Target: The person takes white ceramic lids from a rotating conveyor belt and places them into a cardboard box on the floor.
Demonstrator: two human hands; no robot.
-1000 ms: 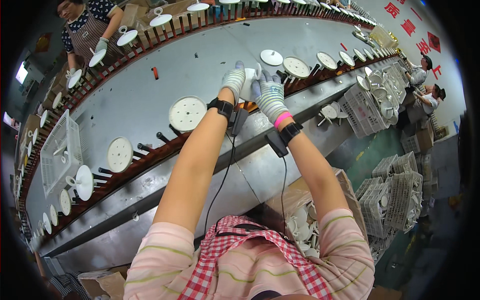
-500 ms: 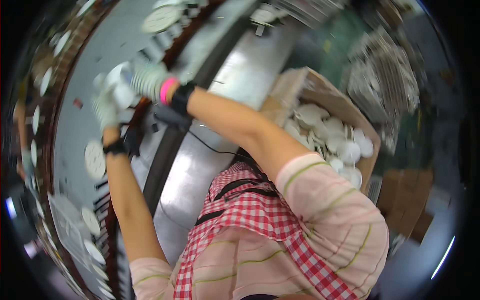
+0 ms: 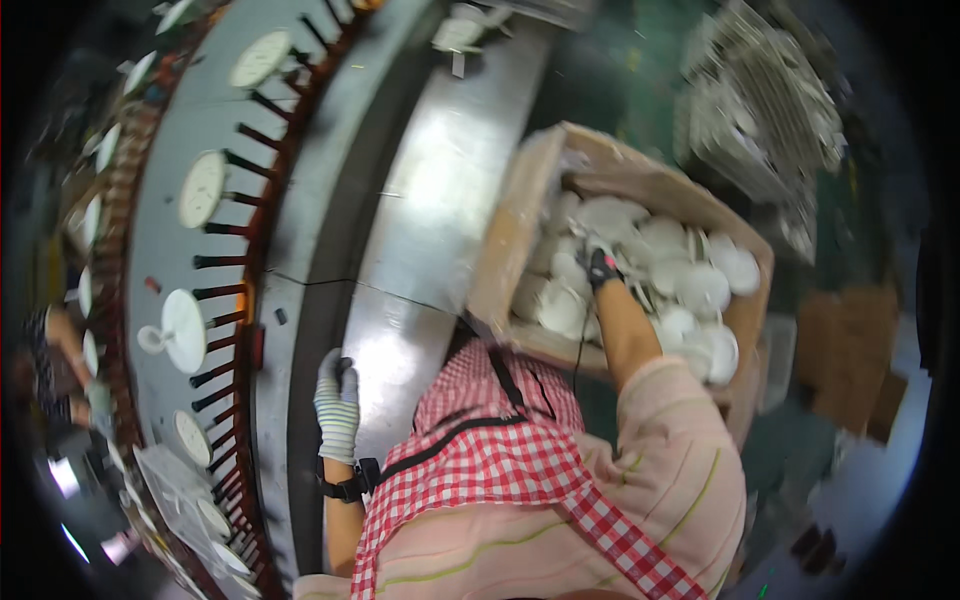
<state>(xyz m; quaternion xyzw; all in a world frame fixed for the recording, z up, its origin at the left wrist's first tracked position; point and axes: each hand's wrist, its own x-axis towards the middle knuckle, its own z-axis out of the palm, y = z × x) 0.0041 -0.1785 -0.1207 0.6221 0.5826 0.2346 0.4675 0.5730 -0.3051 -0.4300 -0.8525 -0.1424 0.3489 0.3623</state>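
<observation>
White discs lie heaped, seemingly contained for reach by the walls of the box; right hand among them, grip indiscernible; left hand loosely parted, empty.

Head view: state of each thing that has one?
Left hand: gloved, fingers loosely extended, nothing visible in it
Right hand: inside the box, among white discs; grip too blurred to tell
Box: open-topped, well filled
White discs: heaped loosely in the box
Ringed disc: on edge, by the pegs
Pegs: in a row
</observation>
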